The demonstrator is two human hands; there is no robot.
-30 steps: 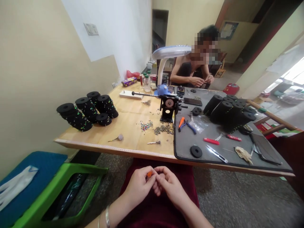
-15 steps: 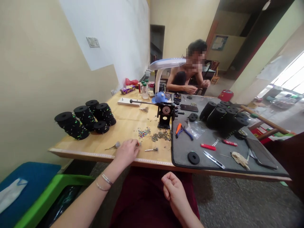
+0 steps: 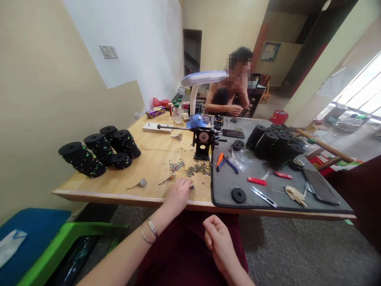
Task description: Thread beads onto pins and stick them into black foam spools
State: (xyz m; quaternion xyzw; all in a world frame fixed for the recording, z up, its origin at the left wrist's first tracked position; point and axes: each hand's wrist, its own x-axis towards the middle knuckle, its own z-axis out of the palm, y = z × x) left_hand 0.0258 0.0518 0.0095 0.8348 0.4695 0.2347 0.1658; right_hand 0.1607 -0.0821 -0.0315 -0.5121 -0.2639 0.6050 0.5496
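Observation:
My left hand (image 3: 177,195) rests at the table's front edge with its fingers bent round a small grey-tufted brush (image 3: 191,187). Only the dark tuft shows past the fingers; the handle is hidden. To its left lie an orange-and-grey tufted piece (image 3: 167,179) and another thin brush with a pale grey tuft (image 3: 142,183). Over my lap, just off the edge, my right hand (image 3: 218,237) is closed with thumb against fingers; what it holds, if anything, is hidden. Small coloured beads (image 3: 176,166) and a heap of metallic bits (image 3: 199,169) lie beyond my left hand.
A black hand-crank winder (image 3: 203,145) stands mid-table under a lamp (image 3: 195,97). Black spools (image 3: 95,147) are stacked left and more spools (image 3: 269,145) right. Pliers (image 3: 226,163), snips (image 3: 263,196) and a foam ring (image 3: 238,195) lie on the grey mat. A person (image 3: 230,97) sits opposite.
My left hand has moved right, off the orange-and-grey piece and onto the grey-tufted brush. My right hand stays closed in place. The person opposite has raised one hand to the head.

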